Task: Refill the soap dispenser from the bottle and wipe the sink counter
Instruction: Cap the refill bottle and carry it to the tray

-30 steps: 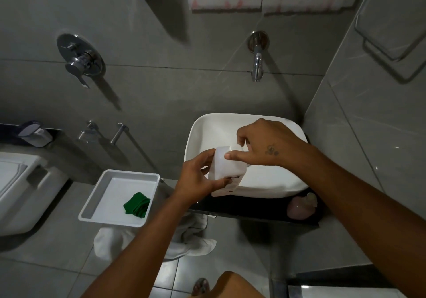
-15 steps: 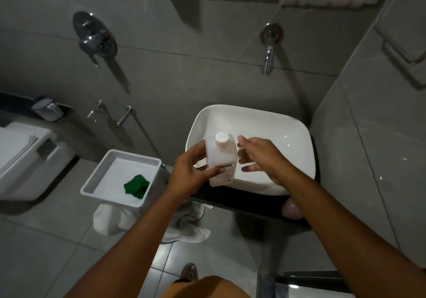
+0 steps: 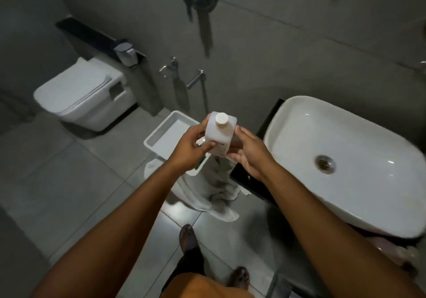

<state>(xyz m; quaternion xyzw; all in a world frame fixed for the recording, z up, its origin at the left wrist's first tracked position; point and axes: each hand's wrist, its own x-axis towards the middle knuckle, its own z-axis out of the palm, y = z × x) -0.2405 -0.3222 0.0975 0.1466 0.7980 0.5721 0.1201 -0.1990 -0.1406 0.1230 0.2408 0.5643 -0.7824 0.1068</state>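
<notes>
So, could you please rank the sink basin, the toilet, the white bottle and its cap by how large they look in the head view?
1. Sink basin, the largest as seen, though it is also nearer the camera.
2. Toilet.
3. White bottle, held between the left hand and right hand.
4. Bottle cap, the smallest.

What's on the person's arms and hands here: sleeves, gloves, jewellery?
Nothing worn. Both forearms are bare to the frame edge, with no sleeves showing. The left hand and right hand have no gloves, and no rings, watch or bands are visible. The picture is too blurred to tell any small markings.
</notes>
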